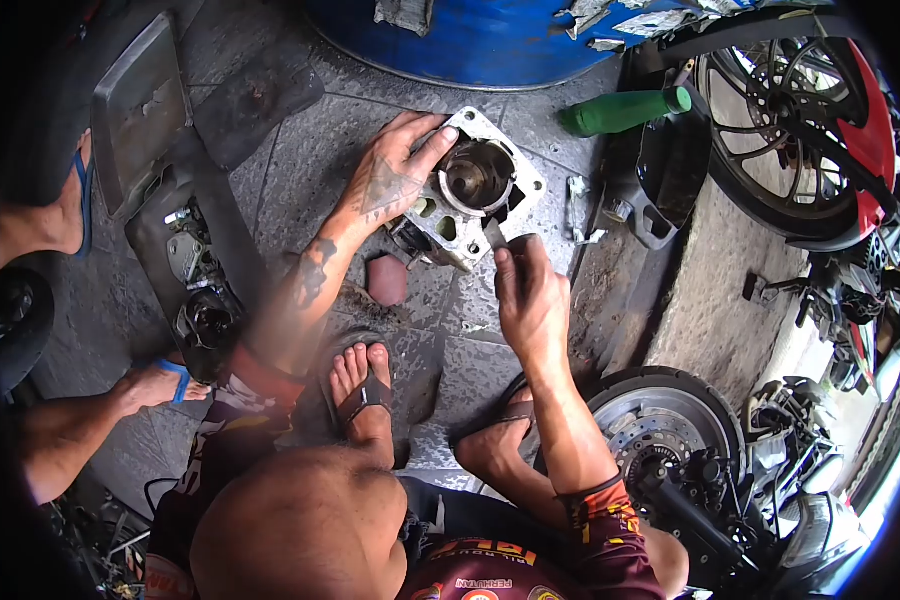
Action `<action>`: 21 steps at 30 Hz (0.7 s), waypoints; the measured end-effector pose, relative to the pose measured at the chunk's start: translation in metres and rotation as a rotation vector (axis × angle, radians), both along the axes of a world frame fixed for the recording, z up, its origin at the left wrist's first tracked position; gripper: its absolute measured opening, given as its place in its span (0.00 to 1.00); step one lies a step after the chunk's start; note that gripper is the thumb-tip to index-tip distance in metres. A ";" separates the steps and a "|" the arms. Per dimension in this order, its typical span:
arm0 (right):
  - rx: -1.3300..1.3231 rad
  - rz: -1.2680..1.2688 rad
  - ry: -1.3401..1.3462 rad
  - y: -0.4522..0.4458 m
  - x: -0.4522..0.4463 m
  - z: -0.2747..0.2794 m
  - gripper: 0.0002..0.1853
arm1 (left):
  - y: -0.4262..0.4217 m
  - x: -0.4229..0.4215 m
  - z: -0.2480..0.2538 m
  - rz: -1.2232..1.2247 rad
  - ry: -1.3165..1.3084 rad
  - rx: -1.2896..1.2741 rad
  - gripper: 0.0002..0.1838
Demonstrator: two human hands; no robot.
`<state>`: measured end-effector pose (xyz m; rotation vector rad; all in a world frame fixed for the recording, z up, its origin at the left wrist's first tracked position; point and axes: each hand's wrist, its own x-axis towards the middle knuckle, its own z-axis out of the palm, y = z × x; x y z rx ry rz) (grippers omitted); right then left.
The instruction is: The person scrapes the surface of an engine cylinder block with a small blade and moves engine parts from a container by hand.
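The metal casting (490, 130) lies out in front of you on the tiled floor (300, 190), beyond your feet, its broad face up and its round bore (477, 178) open towards you. That face looks nearly square and sits turned, one corner aimed roughly back at you, so no clear long axis can be told from this view. Your left hand (395, 170) is the nearer one, already in contact: it grasps the casting from the left, thumb on the face by the far left corner, other fingers partly hidden behind the edge. The casting therefore lies to the right of your left hand, and ahead and slightly left of your right hand (535, 300). That right hand is closed around a flat blade (495, 237), thumb and fingers pinching it, its tip angled away from you and to the left, at the near right side of the face; whether the tip actually touches metal, you cannot tell from here. Just beside the casting, on your side and to the left, there's a reddish block (387, 281). Farther out, a green bottle (625, 112) lies on its side to the right, a blue drum (470, 45) stands beyond, and well to your left another person's sandalled foot (62, 222) rests.
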<state>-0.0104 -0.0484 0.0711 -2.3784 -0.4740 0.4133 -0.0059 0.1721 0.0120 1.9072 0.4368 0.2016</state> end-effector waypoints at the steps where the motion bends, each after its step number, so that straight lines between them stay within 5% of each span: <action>1: 0.027 -0.089 0.081 -0.002 0.007 0.003 0.10 | 0.000 0.000 -0.001 0.001 -0.001 0.006 0.31; 4: 0.062 -0.171 0.121 -0.001 0.011 0.001 0.11 | -0.001 0.000 -0.003 -0.002 -0.002 0.013 0.31; 7: 0.009 0.049 -0.032 -0.002 -0.004 -0.005 0.11 | 0.001 0.000 -0.002 -0.012 0.005 0.007 0.31; 11: 0.026 -0.176 0.207 0.003 0.021 0.011 0.13 | 0.001 0.000 -0.002 -0.022 0.003 0.006 0.30; 15: 0.053 -0.011 0.061 0.004 -0.003 -0.003 0.13 | 0.000 0.001 0.000 -0.024 0.004 -0.001 0.30; 21: 0.023 -0.090 0.135 0.006 0.003 0.001 0.14 | 0.003 -0.001 -0.001 -0.040 0.009 -0.004 0.30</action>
